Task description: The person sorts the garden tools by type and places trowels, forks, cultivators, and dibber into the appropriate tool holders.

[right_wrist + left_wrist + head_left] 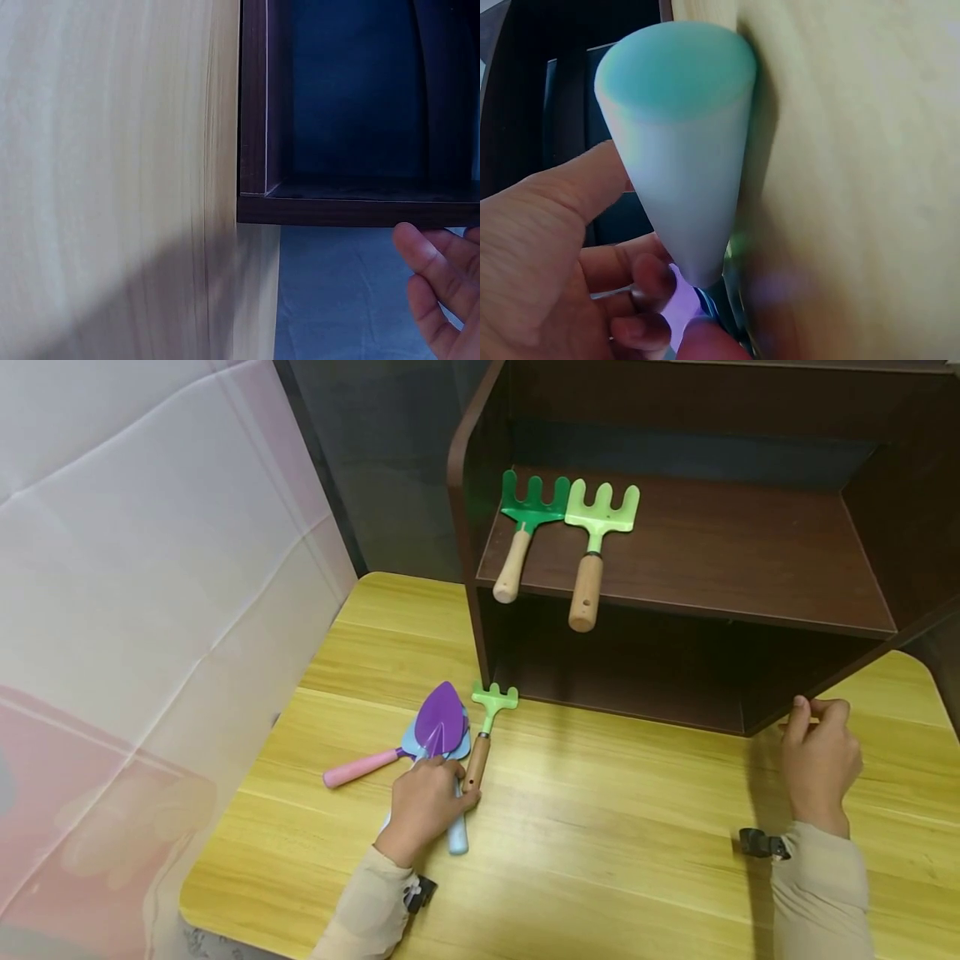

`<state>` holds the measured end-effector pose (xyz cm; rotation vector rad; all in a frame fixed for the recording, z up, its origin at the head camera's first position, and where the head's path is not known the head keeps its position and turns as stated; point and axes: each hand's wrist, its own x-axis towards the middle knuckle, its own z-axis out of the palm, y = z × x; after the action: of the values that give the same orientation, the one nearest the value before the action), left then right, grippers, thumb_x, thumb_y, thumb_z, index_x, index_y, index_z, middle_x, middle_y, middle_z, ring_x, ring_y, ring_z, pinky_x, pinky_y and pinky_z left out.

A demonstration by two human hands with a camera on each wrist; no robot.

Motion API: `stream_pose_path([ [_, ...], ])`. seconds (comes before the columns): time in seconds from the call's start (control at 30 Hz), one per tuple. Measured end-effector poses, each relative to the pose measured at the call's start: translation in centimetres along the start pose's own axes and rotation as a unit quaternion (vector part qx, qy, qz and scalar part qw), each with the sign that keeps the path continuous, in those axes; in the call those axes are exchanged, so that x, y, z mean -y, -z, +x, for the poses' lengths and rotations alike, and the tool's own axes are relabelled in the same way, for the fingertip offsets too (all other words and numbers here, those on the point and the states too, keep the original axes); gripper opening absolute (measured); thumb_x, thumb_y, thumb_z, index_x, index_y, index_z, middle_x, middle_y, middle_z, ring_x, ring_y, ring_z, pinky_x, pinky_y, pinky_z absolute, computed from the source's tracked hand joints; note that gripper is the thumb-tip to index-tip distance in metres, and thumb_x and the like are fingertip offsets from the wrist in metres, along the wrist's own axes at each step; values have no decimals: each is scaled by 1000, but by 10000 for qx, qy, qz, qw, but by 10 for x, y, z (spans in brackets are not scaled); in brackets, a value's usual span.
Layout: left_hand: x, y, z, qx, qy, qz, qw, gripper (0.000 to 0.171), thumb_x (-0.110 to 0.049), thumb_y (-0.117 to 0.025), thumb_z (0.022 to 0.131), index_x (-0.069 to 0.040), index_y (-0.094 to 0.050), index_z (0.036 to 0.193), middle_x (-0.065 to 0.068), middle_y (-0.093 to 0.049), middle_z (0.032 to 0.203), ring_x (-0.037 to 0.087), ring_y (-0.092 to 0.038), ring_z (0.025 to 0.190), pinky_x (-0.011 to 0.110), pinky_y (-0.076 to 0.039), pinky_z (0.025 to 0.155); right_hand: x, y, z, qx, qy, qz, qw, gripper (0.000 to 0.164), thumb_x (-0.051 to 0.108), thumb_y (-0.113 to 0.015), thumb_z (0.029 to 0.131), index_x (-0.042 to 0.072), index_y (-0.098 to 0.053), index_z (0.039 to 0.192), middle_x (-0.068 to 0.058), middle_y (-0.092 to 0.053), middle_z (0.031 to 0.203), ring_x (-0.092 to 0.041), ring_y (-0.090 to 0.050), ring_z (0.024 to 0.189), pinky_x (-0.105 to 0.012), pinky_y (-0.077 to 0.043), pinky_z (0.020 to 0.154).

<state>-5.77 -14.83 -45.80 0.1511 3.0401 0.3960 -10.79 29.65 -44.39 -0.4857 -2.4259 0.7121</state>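
My left hand [425, 802] is over a small pile of garden hand tools, its thumb and index finger pinching the wooden handle end of a small light-green hand rake [480, 752]. Under and beside the hand lie a purple trowel [440, 718], a light-blue trowel head [409, 742] and a pink handle [362, 769]. A pale-blue handle [679, 142] fills the front of the left wrist view, hiding part of the thumb. My right hand [821, 760] touches the outer side of the dark brown shelf [337, 212] with relaxed fingertips and holds nothing.
On the upper board [720, 547] lie a dark-green hand rake [534, 510] and a larger light-green hand rake [596, 522], handles jutting past the front edge. The shelf stands on a yellow wooden table [600, 827]. A pale cloth [150, 568] hangs at the left.
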Motion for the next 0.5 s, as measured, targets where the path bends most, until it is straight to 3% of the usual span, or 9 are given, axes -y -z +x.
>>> stream_pose_path([
  [0.5, 4, 5, -3, -240, 122, -170, 9995, 18, -32, -67, 72, -16, -60, 71, 0, -55, 65, 14, -48, 56, 29, -35, 43, 1, 1, -1, 16, 41, 49, 10000, 42, 33, -40, 102, -6, -52, 112, -28, -69, 88, -54, -60, 85, -58, -35, 64],
])
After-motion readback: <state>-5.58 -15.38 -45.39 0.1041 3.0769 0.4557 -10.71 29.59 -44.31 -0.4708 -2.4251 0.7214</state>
